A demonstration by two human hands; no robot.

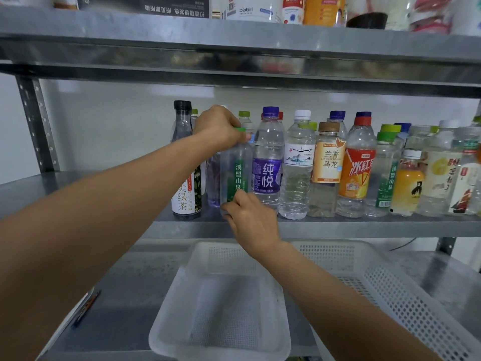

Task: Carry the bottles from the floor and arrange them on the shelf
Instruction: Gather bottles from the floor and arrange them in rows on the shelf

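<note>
From the head camera, both arms reach to the middle shelf (338,226). The left hand (220,126) comes down over the top of a clear green-label bottle (235,175). Its fingers (240,138) are curled round the neck just under the green cap. The right hand (250,217) is at the bottom of the same bottle, with its fingers (230,208) pinching the base near the shelf's front edge. The bottle stands upright, or close to it. It sits between a dark tea bottle (186,194) on the left and a purple-label bottle (268,165) on the right, close against both. Whether its base rests fully on the shelf is hidden by the right hand.

To the right, a row of bottles (351,173) runs along the shelf to the picture's edge, with more caps showing behind. On the level below lie a translucent tray (221,308) and a white perforated basket (390,295).

The task looks well along. Many bottles are already lined up, and this one seems to be getting its final placing at the left end of the row. There is bare shelf further left. The floor is out of view, so I cannot tell how many bottles are left to carry.
</note>
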